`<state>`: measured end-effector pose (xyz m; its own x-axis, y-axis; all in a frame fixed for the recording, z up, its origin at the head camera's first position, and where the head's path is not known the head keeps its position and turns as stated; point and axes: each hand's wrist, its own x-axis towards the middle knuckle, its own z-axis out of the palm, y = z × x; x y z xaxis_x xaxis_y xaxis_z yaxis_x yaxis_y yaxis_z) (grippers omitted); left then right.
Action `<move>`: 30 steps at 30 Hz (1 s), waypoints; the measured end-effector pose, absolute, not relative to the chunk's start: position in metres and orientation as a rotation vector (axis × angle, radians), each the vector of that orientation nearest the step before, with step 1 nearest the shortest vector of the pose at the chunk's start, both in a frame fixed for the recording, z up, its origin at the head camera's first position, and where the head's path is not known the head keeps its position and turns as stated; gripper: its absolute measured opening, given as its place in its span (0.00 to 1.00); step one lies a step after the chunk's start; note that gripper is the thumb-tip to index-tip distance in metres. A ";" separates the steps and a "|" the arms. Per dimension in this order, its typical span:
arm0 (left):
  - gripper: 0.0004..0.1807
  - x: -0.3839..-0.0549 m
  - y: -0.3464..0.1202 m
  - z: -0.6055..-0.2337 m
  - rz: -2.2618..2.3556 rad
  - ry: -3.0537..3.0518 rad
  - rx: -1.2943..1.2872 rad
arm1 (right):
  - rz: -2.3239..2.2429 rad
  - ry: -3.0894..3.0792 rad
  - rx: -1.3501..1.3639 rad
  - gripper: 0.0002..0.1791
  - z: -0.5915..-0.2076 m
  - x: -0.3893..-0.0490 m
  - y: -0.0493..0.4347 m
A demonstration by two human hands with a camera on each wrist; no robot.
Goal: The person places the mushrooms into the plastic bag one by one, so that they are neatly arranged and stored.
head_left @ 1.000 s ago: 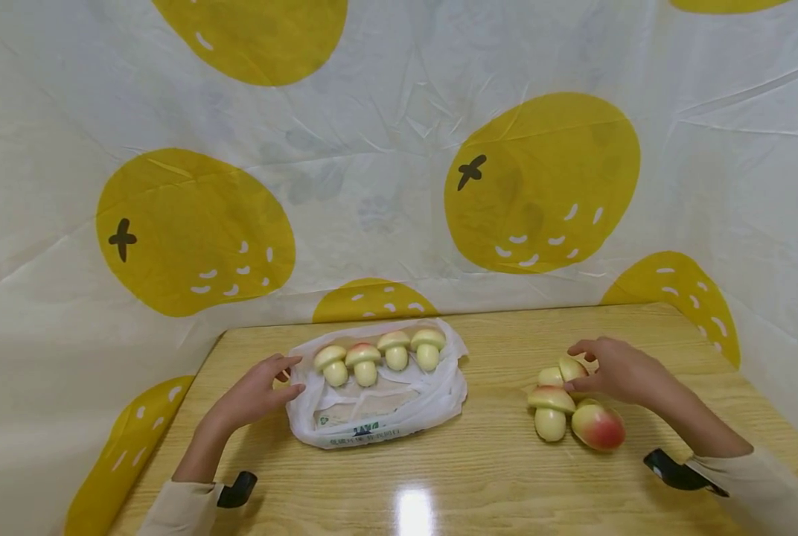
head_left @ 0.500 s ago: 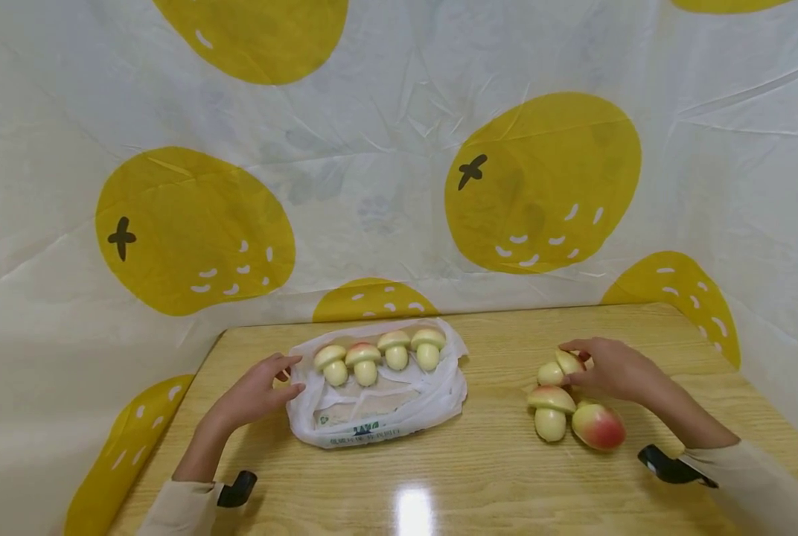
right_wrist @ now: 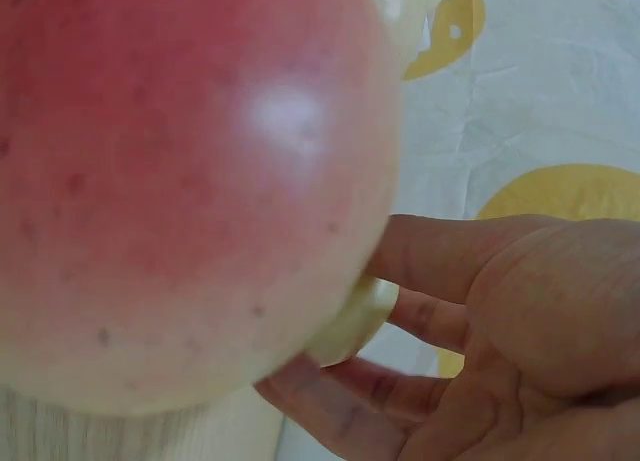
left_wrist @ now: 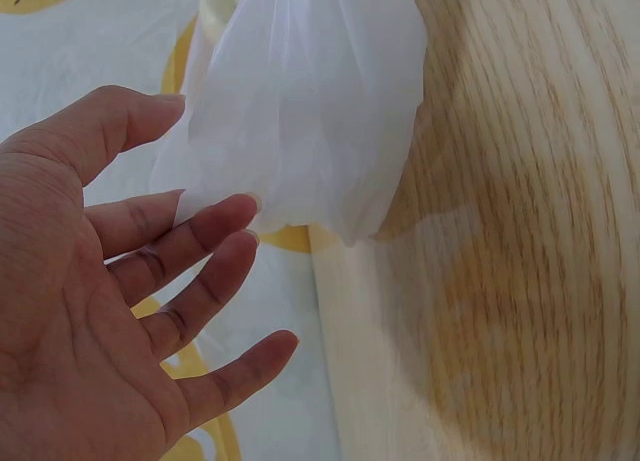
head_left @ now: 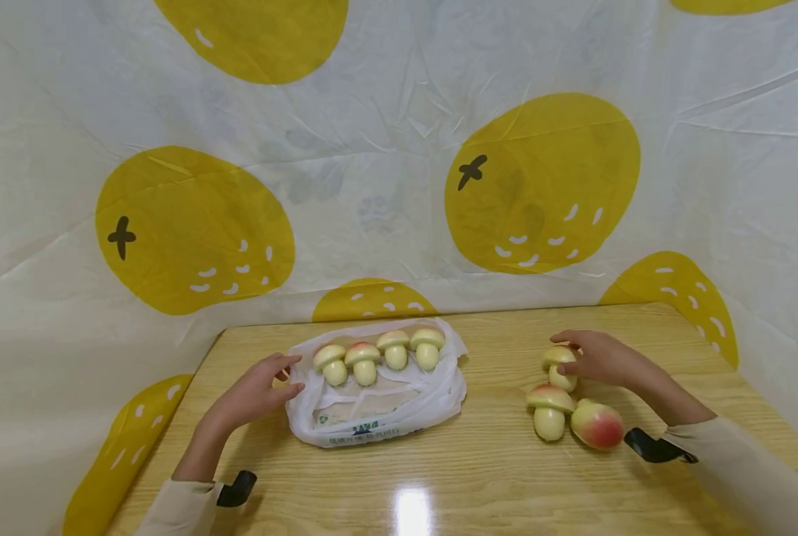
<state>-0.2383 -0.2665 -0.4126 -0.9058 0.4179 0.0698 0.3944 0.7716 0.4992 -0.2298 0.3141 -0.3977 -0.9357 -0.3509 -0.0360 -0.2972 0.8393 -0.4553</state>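
My right hand (head_left: 603, 361) holds a pale yellow mushroom (head_left: 561, 380) between thumb and fingers, upright at the table's right; the hand partly covers its cap. Just in front stand another mushroom (head_left: 549, 424) and a rounded yellow-and-red piece (head_left: 598, 426), possibly a fruit. In the right wrist view this red piece (right_wrist: 200, 161) hides most of the held mushroom (right_wrist: 357, 324). My left hand (head_left: 265, 387) lies beside the white plastic bag (head_left: 449, 394), fingers loosely bent. In the left wrist view its fingertips reach the bag's edge (left_wrist: 310, 111), holding nothing visible.
Several mushrooms (head_left: 362, 365) stand in a row across the back of the bag. Behind the wooden table (head_left: 499, 469) hangs a white cloth (head_left: 372, 208) printed with big yellow fruit. Bare tabletop lies between the bag and the right-hand group.
The mushroom at my right hand has turned from lying tilted to upright, with its cap on top. The right hand has shifted slightly left and away from me; the left hand stays still.
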 end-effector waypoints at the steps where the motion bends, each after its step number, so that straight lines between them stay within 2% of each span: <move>1: 0.31 -0.238 -0.267 -0.413 0.807 2.914 0.670 | -0.695 2.891 -0.507 0.31 -0.398 -0.230 0.314; 11: 0.31 -0.237 -0.271 -0.415 0.809 2.924 0.675 | -0.913 2.665 -0.328 0.34 -0.396 -0.233 0.312; 30: 0.31 -0.240 -0.271 -0.418 0.796 2.929 0.684 | -1.099 2.570 -0.329 0.32 -0.401 -0.238 0.312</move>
